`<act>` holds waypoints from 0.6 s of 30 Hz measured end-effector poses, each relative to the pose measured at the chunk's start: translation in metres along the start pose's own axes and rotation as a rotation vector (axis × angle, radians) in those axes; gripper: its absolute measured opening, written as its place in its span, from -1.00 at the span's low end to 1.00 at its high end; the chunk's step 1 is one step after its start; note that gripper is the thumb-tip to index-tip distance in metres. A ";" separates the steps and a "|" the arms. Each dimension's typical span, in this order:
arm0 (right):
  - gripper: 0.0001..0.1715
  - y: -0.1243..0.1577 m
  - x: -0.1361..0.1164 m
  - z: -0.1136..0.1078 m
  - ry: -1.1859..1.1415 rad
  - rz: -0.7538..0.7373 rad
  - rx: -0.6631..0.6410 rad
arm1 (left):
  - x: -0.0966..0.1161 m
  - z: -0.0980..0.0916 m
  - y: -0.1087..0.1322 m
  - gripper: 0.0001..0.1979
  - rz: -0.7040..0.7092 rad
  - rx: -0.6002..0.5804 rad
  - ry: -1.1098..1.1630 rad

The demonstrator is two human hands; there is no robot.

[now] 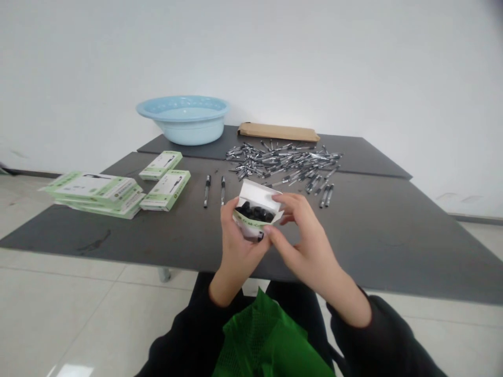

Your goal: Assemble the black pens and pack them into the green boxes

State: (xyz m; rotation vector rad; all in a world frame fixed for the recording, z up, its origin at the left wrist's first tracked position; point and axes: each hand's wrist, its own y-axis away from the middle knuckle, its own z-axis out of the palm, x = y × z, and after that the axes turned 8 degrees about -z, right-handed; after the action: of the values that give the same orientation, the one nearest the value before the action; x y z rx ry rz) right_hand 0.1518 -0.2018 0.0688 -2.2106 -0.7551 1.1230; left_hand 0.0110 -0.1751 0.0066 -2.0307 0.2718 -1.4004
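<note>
Held above the table's near edge is a small green-and-white pen box (256, 224), its white top flap raised and its end facing me. Black pen caps (255, 211) fill its mouth. My left hand (239, 243) wraps the box from the left and below. At the right, my right hand (304, 233) pinches the box's edge, thumb at the front and fingers by the flap. Beyond the box, two pens (207, 191) lie apart on the table. Farther back spreads a loose heap of black-and-clear pens (291, 159).
On the left lie a stack of green-and-white pen boxes (98, 191) and two more boxes (166, 189). A light blue basin (188, 128) stands at the back left of the dark table (377, 230). A flat brown cardboard piece (279, 131) lies behind the pens, near the wall.
</note>
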 end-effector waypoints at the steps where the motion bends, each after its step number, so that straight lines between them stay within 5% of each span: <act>1: -0.45 0.003 0.002 0.007 -0.041 0.025 0.065 | 0.002 -0.002 0.000 -0.25 0.016 -0.004 -0.014; 5: -0.47 0.011 0.003 0.026 -0.069 0.084 0.259 | 0.007 -0.008 0.001 -0.45 0.040 -0.022 -0.022; 13: -0.73 0.004 -0.005 0.017 -0.117 -0.002 0.091 | 0.018 -0.018 -0.003 -0.80 0.006 0.000 0.067; 18: -0.63 0.003 -0.003 0.019 -0.302 0.057 0.269 | 0.027 -0.015 -0.013 -0.82 -0.010 0.025 0.091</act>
State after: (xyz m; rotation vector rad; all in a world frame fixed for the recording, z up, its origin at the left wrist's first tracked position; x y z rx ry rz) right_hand 0.1351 -0.2024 0.0587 -1.8727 -0.6201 1.5139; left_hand 0.0055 -0.1846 0.0382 -1.9538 0.2820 -1.4971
